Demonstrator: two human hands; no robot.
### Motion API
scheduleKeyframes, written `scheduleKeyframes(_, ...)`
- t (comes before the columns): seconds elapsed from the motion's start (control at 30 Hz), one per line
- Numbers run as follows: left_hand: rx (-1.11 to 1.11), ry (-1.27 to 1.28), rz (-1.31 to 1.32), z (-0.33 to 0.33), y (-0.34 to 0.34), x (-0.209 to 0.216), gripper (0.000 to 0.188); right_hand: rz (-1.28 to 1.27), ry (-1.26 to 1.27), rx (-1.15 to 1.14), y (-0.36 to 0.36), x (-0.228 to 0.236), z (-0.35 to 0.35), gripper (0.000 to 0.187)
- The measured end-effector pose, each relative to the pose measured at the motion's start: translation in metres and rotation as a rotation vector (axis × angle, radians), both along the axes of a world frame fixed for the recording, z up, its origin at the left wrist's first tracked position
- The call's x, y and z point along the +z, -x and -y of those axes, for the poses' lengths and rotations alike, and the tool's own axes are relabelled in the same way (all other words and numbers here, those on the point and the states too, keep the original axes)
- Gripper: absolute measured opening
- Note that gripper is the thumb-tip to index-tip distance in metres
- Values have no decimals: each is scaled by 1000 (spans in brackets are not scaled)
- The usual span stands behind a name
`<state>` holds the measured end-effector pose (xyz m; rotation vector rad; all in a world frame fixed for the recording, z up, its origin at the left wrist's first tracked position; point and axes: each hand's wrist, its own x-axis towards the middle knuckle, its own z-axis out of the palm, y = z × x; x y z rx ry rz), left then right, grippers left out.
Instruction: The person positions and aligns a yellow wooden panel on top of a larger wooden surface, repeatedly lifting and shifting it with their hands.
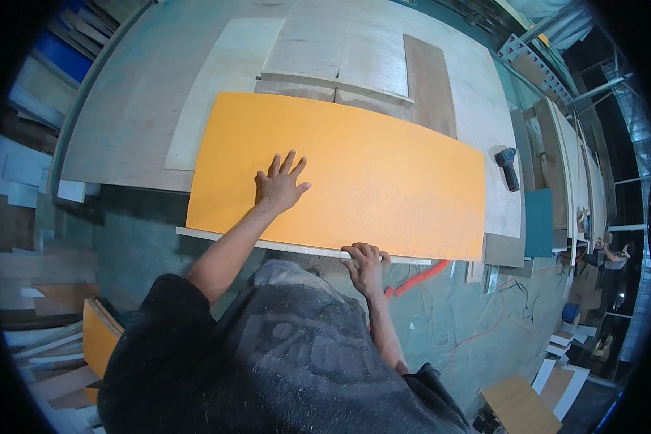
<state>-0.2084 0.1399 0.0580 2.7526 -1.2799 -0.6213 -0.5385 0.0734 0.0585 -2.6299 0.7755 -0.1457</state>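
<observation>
A large orange board [383,181] lies flat on the worktable in front of me. My left hand [281,188] is open on its left half, palm down with the fingers spread. Along the board's near edge runs a long pale strip [296,247], sticking out a little past the board's left corner. My right hand [367,265] is closed over this near edge, its fingers bent round the strip where it meets the board. The fingertips there are partly hidden, and how the strip joins the board cannot be made out.
A black handheld power tool [508,169] lies right of the board on the pale worktable [495,217]. Behind the board are a narrow ledge [340,85] and a brown panel [430,79]. A red coiled hose [423,277] hangs below the near edge. Another person [615,257] is far right.
</observation>
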Motion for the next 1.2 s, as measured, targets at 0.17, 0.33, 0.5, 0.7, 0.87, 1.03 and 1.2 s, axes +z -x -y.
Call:
scheduleKeyframes(0.17,-40,146,23,-26,0,-4,72,58,-62,-52,7,14,0,30)
scheduleKeyframes(0.33,486,525,77,-137,-35,-59,50,444,450,-628,75,-33,73,40)
scheduleKeyframes(0.5,1109,208,146,-208,-60,-46,61,948,-1125,-1449,202,-74,201,43)
scheduleKeyframes(0.7,1160,523,26,-297,-93,-117,46,1028,-1335,-1276,112,-109,194,26)
scheduleKeyframes(0.87,1065,503,22,-276,-73,-94,39,952,-1276,-1399,140,-113,194,37)
scheduleKeyframes(1.03,999,598,11,-291,-76,-96,42,972,-1431,-1289,138,-114,197,40)
scheduleKeyframes(1.2,944,572,-64,-297,-79,-91,43,1001,-1365,-1270,131,-110,191,39)
